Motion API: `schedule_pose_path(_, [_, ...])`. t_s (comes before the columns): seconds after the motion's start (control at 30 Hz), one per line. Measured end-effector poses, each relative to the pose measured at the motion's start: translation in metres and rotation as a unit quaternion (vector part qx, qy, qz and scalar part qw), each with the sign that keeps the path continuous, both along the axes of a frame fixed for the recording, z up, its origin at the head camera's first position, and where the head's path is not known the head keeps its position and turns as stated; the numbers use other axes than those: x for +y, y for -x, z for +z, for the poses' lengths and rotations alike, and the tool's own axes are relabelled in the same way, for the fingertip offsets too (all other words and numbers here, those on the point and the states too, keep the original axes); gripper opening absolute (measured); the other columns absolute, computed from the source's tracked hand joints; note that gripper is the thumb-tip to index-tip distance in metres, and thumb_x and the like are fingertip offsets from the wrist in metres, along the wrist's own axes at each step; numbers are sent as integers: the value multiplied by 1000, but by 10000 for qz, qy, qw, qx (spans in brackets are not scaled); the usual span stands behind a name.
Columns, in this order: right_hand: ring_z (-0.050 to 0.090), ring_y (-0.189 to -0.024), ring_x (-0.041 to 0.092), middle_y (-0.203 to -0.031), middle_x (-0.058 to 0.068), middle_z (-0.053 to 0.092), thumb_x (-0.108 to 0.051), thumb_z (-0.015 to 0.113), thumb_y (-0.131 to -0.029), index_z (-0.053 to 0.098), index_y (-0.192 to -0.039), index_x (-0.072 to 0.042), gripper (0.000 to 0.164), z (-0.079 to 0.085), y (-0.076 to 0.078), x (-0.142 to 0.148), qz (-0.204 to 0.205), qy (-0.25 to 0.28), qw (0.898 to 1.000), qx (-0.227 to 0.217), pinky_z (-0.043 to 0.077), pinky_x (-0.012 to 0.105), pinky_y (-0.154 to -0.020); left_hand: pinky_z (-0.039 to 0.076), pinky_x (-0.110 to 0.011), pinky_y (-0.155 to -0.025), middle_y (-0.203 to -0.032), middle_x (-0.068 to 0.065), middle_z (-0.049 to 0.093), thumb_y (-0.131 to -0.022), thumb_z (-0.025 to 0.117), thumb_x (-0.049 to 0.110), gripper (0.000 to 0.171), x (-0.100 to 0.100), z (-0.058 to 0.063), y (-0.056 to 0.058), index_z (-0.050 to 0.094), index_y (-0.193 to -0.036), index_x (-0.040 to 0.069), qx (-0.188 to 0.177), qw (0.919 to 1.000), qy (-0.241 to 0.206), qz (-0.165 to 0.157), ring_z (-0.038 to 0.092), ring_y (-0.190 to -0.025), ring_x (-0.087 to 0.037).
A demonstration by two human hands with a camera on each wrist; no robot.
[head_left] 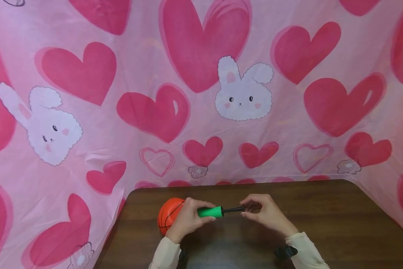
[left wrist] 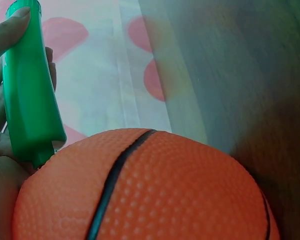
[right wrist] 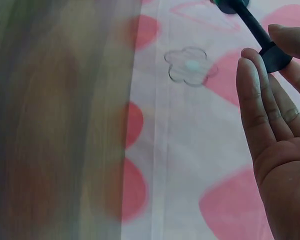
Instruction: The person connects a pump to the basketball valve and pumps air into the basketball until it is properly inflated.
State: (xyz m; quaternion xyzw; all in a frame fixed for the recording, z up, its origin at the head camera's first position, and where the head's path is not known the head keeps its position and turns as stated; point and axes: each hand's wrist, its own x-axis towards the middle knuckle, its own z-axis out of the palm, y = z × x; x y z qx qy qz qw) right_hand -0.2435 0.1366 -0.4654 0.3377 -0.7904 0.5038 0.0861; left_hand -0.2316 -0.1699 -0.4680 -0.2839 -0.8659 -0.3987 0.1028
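A small ball pump with a green barrel (head_left: 210,212) lies crosswise between the two hands. My left hand (head_left: 189,220) grips the barrel, thumb on one side and fingers on the other. A black plunger rod (head_left: 233,209) sticks out of the barrel's right end. At its tip, my right hand (head_left: 268,213) pinches the round black handle (right wrist: 276,59) between thumb and fingertips. An orange toy basketball (head_left: 169,216) with black lines rests just left of the left hand, partly hidden by it. In the left wrist view, the pump's nozzle end (left wrist: 41,154) appears close to the ball.
The dark wooden table (head_left: 342,220) has rounded far corners. Pink cloth (head_left: 201,127) printed with hearts and bunnies hangs behind the table and along its sides. Dark bands (head_left: 285,252) sit at the wrists, over light sleeves (head_left: 305,250).
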Motion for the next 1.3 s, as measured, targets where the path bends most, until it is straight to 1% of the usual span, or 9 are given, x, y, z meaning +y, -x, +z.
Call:
schedule_pose_path(0.13, [71, -75, 7, -89, 6, 78, -5, 86, -83, 78, -104, -15, 25, 4, -2, 16, -96, 71, 9999, 103, 61, 27, -70, 59, -23, -78, -102, 4, 82, -81, 91, 19, 30, -2, 1, 0, 83, -110, 19, -1, 10000, -5, 29, 69, -87, -2])
schedule_pose_path(0.33, [71, -75, 7, -90, 7, 77, -2, 84, -83, 77, -104, -15, 26, 9, -5, 34, -282, 9, 9996, 50, 60, 26, -71, 58, -23, -78, -104, 4, 82, -82, 90, 22, 31, -4, 2, -1, 83, -112, 17, -94, 9999, 2, 43, 68, -88, -2])
schedule_pose_path(0.5, [71, -74, 7, -88, 13, 76, -1, 84, -83, 77, -103, -13, 24, 11, -6, 38, -218, 5, 9998, 2, 60, 26, -71, 57, -23, -78, -103, 4, 82, -82, 90, 23, 31, -3, 3, -1, 83, -112, 17, -95, 9999, 15, 56, 67, -88, -3])
schedule_pose_path(0.63, [71, -75, 6, -89, 11, 77, 0, 84, -83, 77, -103, -13, 25, 11, -6, 37, -292, 24, 9996, 28, 60, 26, -70, 58, -23, -78, -103, 4, 82, -82, 90, 21, 31, -3, 2, 0, 83, -112, 17, -57, 10000, 1, 42, 68, -88, -3])
schedule_pose_path(0.8, [71, -75, 5, -90, 12, 78, -1, 84, -82, 78, -103, -10, 23, 9, -6, 32, -367, 155, 9992, 16, 60, 26, -69, 58, -23, -78, -104, 4, 82, -81, 90, 20, 31, -3, 1, 1, 83, -111, 18, -31, 10000, -4, 63, 68, -89, -4])
schedule_pose_path(0.97, [71, -75, 5, -92, 12, 78, 0, 85, -81, 79, -103, -9, 24, 5, -5, 23, -251, 246, 9994, 64, 61, 27, -69, 58, -23, -80, -106, 3, 82, -82, 89, 20, 32, -3, 5, 0, 82, -113, 16, -144, 9999, 30, 63, 68, -91, -6])
schedule_pose_path(1.17, [70, -75, 5, -90, 10, 78, -1, 86, -81, 80, -102, -11, 24, 4, -2, -2, -105, 249, 9996, 22, 61, 26, -70, 58, -23, -80, -106, 3, 82, -82, 90, 21, 32, -3, 5, -1, 82, -113, 16, -158, 9998, -1, 97, 69, -92, -6])
schedule_pose_path(1.3, [70, -74, 5, -89, 10, 77, -3, 87, -81, 80, -102, -9, 23, 3, 1, -23, 77, 305, 9995, -48, 62, 27, -69, 59, -24, -80, -104, 3, 82, -81, 91, 20, 32, -3, 6, -3, 83, -111, 15, -97, 9998, -110, 160, 71, -90, -7])
